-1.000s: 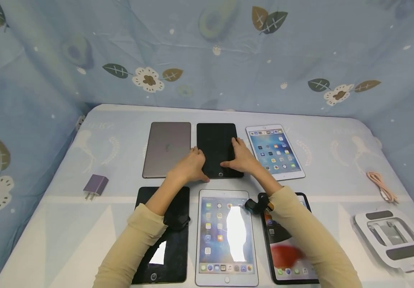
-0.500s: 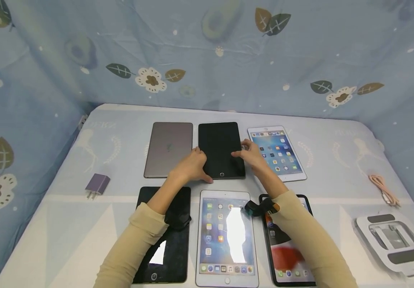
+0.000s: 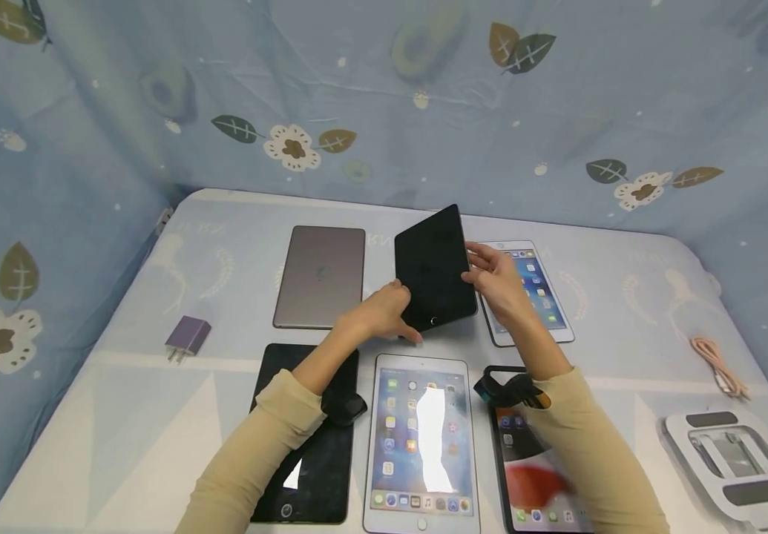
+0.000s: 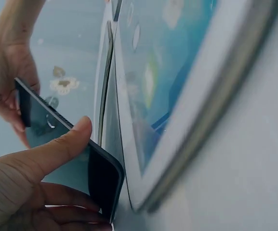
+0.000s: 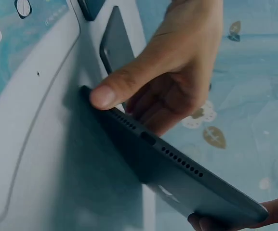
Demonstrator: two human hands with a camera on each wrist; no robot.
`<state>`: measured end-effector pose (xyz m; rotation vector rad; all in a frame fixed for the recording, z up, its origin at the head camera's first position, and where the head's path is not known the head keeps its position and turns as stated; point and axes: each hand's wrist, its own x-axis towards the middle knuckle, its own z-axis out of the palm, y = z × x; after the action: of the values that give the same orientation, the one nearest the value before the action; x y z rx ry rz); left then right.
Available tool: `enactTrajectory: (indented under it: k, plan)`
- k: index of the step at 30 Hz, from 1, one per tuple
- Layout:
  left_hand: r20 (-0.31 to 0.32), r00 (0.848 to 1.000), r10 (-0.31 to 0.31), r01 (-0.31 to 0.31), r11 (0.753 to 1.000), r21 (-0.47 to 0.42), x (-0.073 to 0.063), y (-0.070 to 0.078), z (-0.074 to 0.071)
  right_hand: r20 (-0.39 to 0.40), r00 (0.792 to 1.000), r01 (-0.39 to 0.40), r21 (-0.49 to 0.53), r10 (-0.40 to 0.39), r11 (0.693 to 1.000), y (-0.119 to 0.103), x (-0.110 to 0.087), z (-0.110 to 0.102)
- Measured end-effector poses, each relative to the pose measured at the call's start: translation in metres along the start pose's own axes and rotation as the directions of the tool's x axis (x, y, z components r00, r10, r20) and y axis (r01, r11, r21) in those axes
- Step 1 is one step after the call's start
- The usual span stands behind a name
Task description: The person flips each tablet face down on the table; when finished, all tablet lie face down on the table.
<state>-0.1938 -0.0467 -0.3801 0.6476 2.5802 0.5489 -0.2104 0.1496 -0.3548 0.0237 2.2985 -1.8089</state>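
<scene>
A black tablet [image 3: 432,256] with a round home button is tilted in the middle of the back row, its right side raised off the table. My left hand [image 3: 384,310] pinches its lower left corner. In the left wrist view, the left thumb [image 4: 69,144] lies along the tablet's bottom edge and the fingers curl on the other side. My right hand [image 3: 500,283] grips the right edge, thumb on the screen side, fingers behind. The right wrist view shows the tablet's dark back [image 5: 177,185], with speaker holes and a charging port along its bottom edge.
Beside it lie a grey tablet [image 3: 320,274] back up and a white tablet [image 3: 544,297]. In front are a black tablet [image 3: 317,482], a white tablet [image 3: 390,445] and a dark-framed one [image 3: 524,452]. A purple charger [image 3: 188,335], pink cable [image 3: 714,363] and white stand [image 3: 734,454] lie outward.
The black tablet lay flat on the table; now its right side is lifted. My right hand slid from its screen to its right edge and rose, moving right. The left hand stayed at the corner.
</scene>
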Motion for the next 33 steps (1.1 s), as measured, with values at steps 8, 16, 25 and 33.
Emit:
enactTrajectory:
  k: [8, 16, 25, 33]
  plan:
    - [0.037, 0.999, 0.028, -0.028, 1.000, 0.005, 0.015, 0.018, 0.006, -0.005, 0.998, 0.060, -0.079, -0.060, 0.995, -0.005, -0.011, -0.018]
    - [0.045, 0.997, 0.057, -0.056, 0.998, -0.033, 0.022, 0.024, 0.009, -0.005, 0.994, 0.111, -0.117, -0.112, 0.987, -0.011, -0.017, -0.022]
    - [0.009, 0.996, 0.088, -0.086, 0.986, -0.142, 0.016, 0.022, 0.002, 0.058, 0.990, 0.132, -0.022, -0.130, 0.991, -0.013, -0.019, -0.006]
    - [-0.104, 0.980, 0.169, -0.187, 0.961, -0.203, -0.002, 0.030, -0.026, 0.147, 0.972, 0.159, 0.150, -0.181, 0.976, -0.005, -0.022, 0.007]
